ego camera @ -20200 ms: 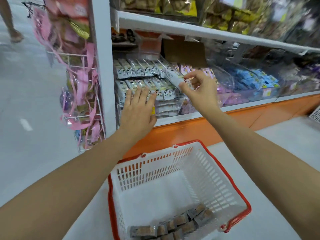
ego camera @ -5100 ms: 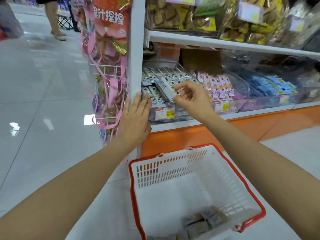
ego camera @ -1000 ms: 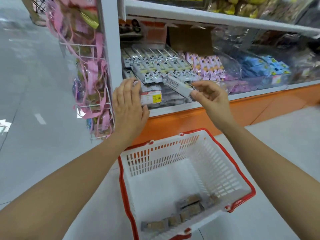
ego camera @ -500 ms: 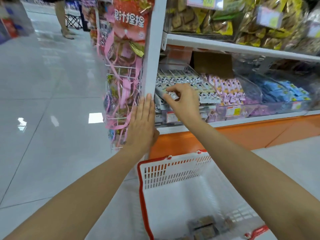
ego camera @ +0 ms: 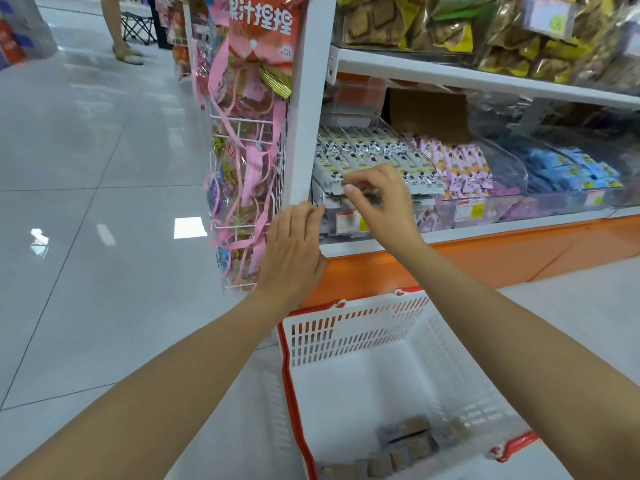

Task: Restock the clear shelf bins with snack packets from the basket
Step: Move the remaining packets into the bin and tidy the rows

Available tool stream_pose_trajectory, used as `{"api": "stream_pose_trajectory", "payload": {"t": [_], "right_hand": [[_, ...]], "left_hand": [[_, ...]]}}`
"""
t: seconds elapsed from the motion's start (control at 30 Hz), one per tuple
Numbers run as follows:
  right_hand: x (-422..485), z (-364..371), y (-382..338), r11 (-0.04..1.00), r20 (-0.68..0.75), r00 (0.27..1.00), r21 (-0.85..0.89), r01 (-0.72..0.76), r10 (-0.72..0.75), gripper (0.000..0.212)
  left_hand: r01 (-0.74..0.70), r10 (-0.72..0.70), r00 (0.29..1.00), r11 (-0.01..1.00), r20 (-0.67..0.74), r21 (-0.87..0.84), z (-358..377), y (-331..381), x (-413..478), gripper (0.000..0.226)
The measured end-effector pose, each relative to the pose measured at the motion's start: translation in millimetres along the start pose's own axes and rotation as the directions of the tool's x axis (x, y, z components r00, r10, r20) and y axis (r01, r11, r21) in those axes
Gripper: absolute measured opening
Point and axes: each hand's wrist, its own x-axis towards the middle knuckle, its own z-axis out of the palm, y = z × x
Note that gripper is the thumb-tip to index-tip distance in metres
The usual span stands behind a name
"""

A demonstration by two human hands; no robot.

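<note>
Shop aisle, glossy grey floor tiles; white shelf upright [ego camera: 313,98] near centre, wire rack [ego camera: 246,168] of pink-ribboned bags at its 9 o'clock.

Left hand [ego camera: 294,251]: fingers straight and together, flat against the foot of the upright, holding nothing.

Right hand [ego camera: 384,206]: narrow pinch, thumb and fingertips on a snack packet [ego camera: 362,192] at the front edge of the clear bin [ego camera: 349,223]. The packet is blurred, probably the white cow-print kind stacked there.

Pink packets [ego camera: 457,164] and blue packets [ego camera: 571,171] fill bins at 3 o'clock of it.

Basket [ego camera: 346,334] on the floor at 6 o'clock, a few brown packets [ego camera: 408,441] at its near end.
</note>
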Motion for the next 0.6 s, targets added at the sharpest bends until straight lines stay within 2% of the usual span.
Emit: {"api": "stream_pose_trajectory", "payload": {"t": [0.1,0.23,0.33,0.47,0.6], "right_hand": [[-28,-19,18,0.998,0.082,0.997,0.058,-0.013,0.008,0.017],[-79,-27,64,0.982,0.291,0.944,0.054,-0.179,0.155,0.013],[-124,-23,98,0.960,0.462,0.849,-0.029,-0.277,0.259,0.012],[-181,-13,138,0.915,0.629,0.686,-0.108,-0.388,0.365,0.009],[-226,-6,176,0.866,0.727,0.529,-0.186,-0.464,0.439,0.011]], "left_hand": [[-0.106,0.103,0.994,0.993,-0.044,-0.056,11,10,-7,0.050],[-0.192,0.203,0.975,0.975,0.087,-0.113,39,26,-20,0.043],[-0.194,0.226,0.934,0.971,0.277,-0.140,67,32,-36,0.045],[-0.156,0.176,0.793,0.984,0.583,-0.085,98,33,-55,0.066],[-0.141,0.140,0.733,0.989,0.666,-0.053,127,43,-68,0.078]]}}
